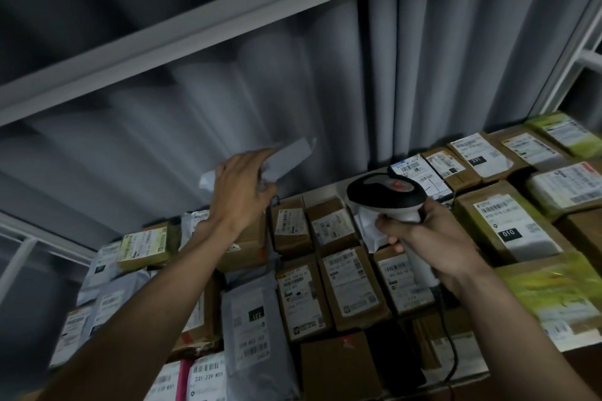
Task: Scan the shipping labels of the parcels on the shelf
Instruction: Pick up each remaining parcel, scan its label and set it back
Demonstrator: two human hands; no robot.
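Observation:
Many parcels lie label-up on the shelf (325, 190): brown boxes such as one marked 010 (508, 225), grey mailer bags such as one marked 231 (257, 319), and yellow-green packs (143, 246). My left hand (241, 189) is raised above the back row and grips a thin grey mailer parcel (286, 158), which is blurred and tilted up toward the curtain. My right hand (433, 238) grips the handle of a white and black barcode scanner (384, 194), its head pointing left over the middle parcels. Its cable (451, 345) hangs down to the front.
A grey curtain (293, 75) hangs behind the shelf. A white shelf beam (195, 32) crosses overhead, and white frame posts (566, 52) stand at the right. More white frame bars (29, 244) show at the lower left.

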